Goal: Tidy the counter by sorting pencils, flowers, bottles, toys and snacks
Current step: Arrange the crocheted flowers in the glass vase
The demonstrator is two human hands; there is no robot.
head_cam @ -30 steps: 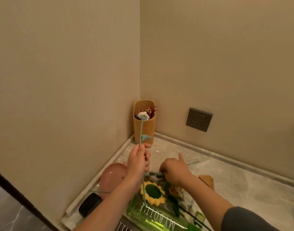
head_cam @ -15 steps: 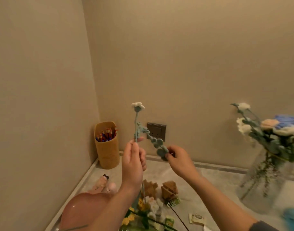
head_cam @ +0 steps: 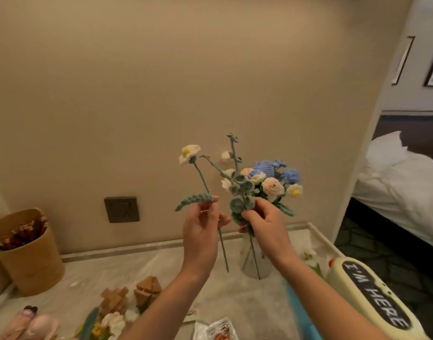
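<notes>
Flowers stage: your L hand [head_cam: 202,231] pinches white crochet daisy [head_cam: 189,153], R hand [head_cam: 264,222] grips grey-green crochet leaf sprig [head_cam: 237,204]; next: stems into clear glass vase [head_cam: 247,263] below fingers.

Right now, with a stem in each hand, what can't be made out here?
Head view only.
Mouth of the vase: hidden behind the right hand, so whether its stem is in yet cannot be told.
The pencils in the cup: too small and blurred to count.
The snack packet: cut off by the bottom edge, print blurred.
The pink toy: cut off at the bottom-left corner.
</notes>
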